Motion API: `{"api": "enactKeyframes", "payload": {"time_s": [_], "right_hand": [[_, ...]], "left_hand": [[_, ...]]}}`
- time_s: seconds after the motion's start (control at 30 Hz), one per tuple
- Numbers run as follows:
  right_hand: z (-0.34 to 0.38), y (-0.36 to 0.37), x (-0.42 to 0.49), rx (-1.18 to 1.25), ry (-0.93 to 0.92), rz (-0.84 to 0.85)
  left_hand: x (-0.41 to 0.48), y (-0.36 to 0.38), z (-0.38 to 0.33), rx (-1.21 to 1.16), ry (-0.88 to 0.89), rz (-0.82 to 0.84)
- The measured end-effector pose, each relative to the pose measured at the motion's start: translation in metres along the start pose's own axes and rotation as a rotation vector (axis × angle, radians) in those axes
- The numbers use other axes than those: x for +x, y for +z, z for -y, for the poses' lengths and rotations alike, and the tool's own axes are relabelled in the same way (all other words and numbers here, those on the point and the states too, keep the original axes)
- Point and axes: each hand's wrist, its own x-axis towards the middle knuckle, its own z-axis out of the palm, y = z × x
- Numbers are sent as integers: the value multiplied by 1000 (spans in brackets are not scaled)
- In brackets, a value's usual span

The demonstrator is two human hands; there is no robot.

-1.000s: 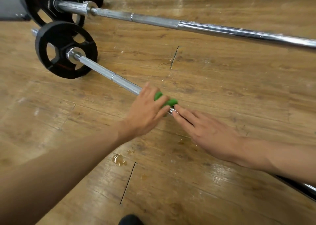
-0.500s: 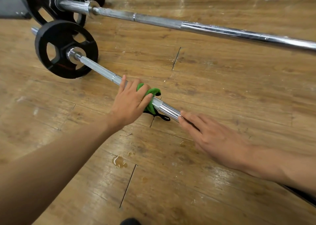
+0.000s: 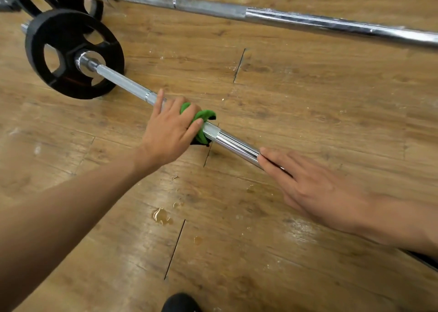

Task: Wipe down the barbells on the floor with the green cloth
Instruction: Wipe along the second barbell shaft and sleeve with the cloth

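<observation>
Head view: green cloth (image 3: 205, 117), left hand (image 3: 169, 134) farther from right hand (image 3: 315, 188)

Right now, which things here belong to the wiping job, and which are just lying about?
In the job: green cloth, gripped by the left hand; near barbell, under the flat right hand; far barbell, untouched.
Lying about: small puddle on the wood floor; dark shoe tip at the bottom edge.
</observation>
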Motion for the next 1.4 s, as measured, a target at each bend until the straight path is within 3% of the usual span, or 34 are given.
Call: {"api": "enactKeyframes", "payload": {"time_s": [0.13,0.27,0.37,0.57,0.7,0.77,0.83,0.93,1.0,1.13,1.27,1.33,1.4], "right_hand": [[-1,1,-1,-10,6,-17],[0,1,-2,-35,1,-21],[-1,-1,-4,-40,-23,-38],[-1,2,-5,-8,2,-77],[1,1,-1,-22,-15,-94],[2,-3,0,-49,-18,-107],[3,-4,0,-71,-24,-97],[0,-4,-3,-55,-33,-85],[-1,-4,-5,-46,-29,-76],[0,-3,-5,-39,-12,-76],[0,-1,-3,-31,-6,-72],[0,-2,-3,-26,-9,-72],[0,-4,-2,-37,-19,-73]], "left_hand": [[2,-4,-25,-146,-112,-24],[-27,13,-100,-236,240,-66],[-20,11,-90,-153,422,-28],[7,-3,23,16,61,50],[5,-7,-12,-159,-139,13],[-9,0,-51,-176,-36,-16],[-23,10,-90,-177,200,-21],[-22,8,-102,-154,387,16],[-10,4,-73,-84,375,65],[6,-3,2,-25,116,89],[5,-5,-13,-174,-62,37],[-5,-2,-44,-219,-26,-2],[-20,5,-77,-205,139,-22]]}}
